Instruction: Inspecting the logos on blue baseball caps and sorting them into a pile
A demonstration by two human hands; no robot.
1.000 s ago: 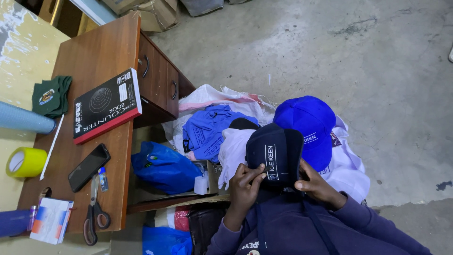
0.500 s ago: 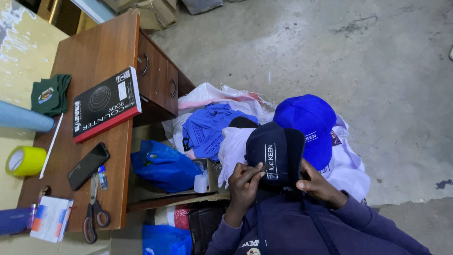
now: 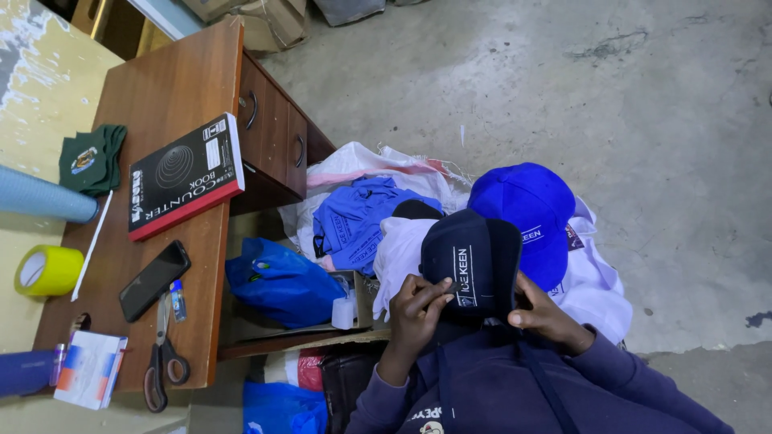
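I hold a dark navy cap [image 3: 474, 257] with white stitched lettering on my lap, crown facing away from me. My left hand [image 3: 414, 309] grips its left side, fingertips pinched on the fabric just beside the lettering. My right hand [image 3: 547, 317] grips the right side, thumb under the edge. A bright blue cap [image 3: 523, 213] lies just beyond it on a pile of white cloth [image 3: 591, 281]. Blue garments [image 3: 354, 221] lie to the left of the caps.
A wooden desk [image 3: 177, 96] with drawers stands at left. On it lie a black book [image 3: 185, 177], a phone [image 3: 154, 280], scissors [image 3: 161, 362], a green cloth [image 3: 92, 157] and a small box [image 3: 90, 368]. Yellow tape [image 3: 47, 270] sits nearby. A blue bag [image 3: 277, 281] lies beside the desk. Concrete floor [image 3: 627, 104] stretches beyond.
My left fingers have shifted slightly on the cap next to the lettering. Everything else stays as it was.
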